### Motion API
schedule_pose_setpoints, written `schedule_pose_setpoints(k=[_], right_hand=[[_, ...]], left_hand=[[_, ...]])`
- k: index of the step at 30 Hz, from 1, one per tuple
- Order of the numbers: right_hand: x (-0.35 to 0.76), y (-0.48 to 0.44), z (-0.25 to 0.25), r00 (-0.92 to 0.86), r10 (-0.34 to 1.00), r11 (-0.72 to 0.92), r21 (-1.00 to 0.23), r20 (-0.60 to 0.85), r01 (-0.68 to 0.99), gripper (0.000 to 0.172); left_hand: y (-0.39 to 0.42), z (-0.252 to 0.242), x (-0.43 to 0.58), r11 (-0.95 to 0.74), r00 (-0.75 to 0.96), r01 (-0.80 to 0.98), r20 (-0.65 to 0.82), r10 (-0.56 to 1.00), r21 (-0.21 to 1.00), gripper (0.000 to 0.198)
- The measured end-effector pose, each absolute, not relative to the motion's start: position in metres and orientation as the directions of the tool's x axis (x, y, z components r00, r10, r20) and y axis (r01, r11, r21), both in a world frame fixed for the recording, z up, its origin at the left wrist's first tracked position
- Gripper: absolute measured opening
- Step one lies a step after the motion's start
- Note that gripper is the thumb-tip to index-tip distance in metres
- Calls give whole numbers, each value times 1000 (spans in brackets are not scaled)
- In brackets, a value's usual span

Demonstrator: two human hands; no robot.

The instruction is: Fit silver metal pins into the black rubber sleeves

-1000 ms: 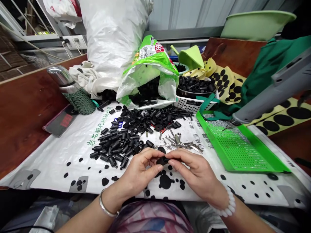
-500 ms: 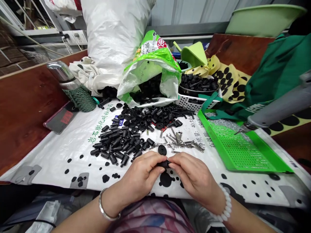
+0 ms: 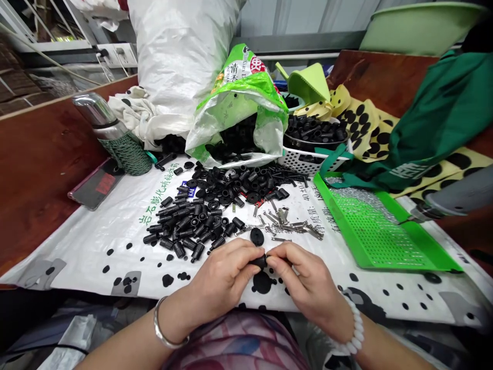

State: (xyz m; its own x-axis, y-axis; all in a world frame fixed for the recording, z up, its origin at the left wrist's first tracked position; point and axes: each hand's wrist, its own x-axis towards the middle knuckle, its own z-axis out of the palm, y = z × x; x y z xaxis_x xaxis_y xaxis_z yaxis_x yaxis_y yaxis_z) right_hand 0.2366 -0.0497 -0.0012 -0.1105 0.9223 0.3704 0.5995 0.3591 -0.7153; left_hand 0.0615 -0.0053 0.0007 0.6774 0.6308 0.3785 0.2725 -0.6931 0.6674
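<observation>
My left hand and my right hand meet at the near edge of the white sheet. Both pinch one small black plastic part between thumb and fingertips. A single black oval piece lies just beyond my fingers. Behind it sits a pile of black cylindrical parts and a scatter of small metal pins. A silver bangle is on my left wrist, a white bead bracelet on my right.
A green perforated tray lies to the right, with a grey power screwdriver hanging over its far side. A green bag spills black parts; a white basket holds more. A flask and phone sit left.
My hands stayed together on the black part, shifting slightly nearer. The grey screwdriver has swung away to the right, off the green tray.
</observation>
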Motion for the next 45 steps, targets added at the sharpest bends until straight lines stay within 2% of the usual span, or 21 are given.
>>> schedule_pose_setpoints(k=[11,17,19,22,24,25,28,31,34,36,38,41,45], right_hand=[[229,-52,-16,-41,946,286,-772,321,567,17],[228,-50,-14,-8,967,226,-836,256,501,22],[230,-49,-11,3,965,231,-854,263,466,24],[232,-49,-8,58,944,276,-872,325,405,19],[231,-49,-9,96,914,330,-861,393,387,8],[230,-50,-10,96,900,359,-848,425,389,12],[225,-51,-16,42,883,414,-816,468,404,25],[223,-52,-19,47,885,412,-826,463,386,23],[226,-52,-18,36,873,425,-793,487,435,24],[227,-51,-16,-14,852,453,-723,523,522,25],[228,-50,-14,-78,832,479,-639,549,601,23],[228,-50,-13,-133,816,500,-572,563,650,21],[231,-50,-16,-130,828,487,-585,545,649,27]], left_hand=[[-9,-11,63,-742,603,325,475,640,587,27],[-8,-14,61,-633,583,299,388,714,714,24],[-9,-14,63,-503,546,251,308,779,827,22],[-9,-12,68,-103,484,52,65,872,993,23],[-9,-9,72,142,499,-129,-60,865,981,27],[-9,-9,74,220,523,-200,-86,848,955,28],[-11,-8,76,292,583,-305,-65,810,906,24],[-13,-7,72,174,570,-227,-14,821,958,14],[-13,-2,67,-151,497,-3,132,857,989,17],[-12,3,65,-386,490,129,280,825,913,23],[-9,7,65,-541,524,197,378,763,818,22],[-4,10,65,-606,555,230,409,725,761,13],[-1,6,64,-508,520,255,327,789,822,10]])
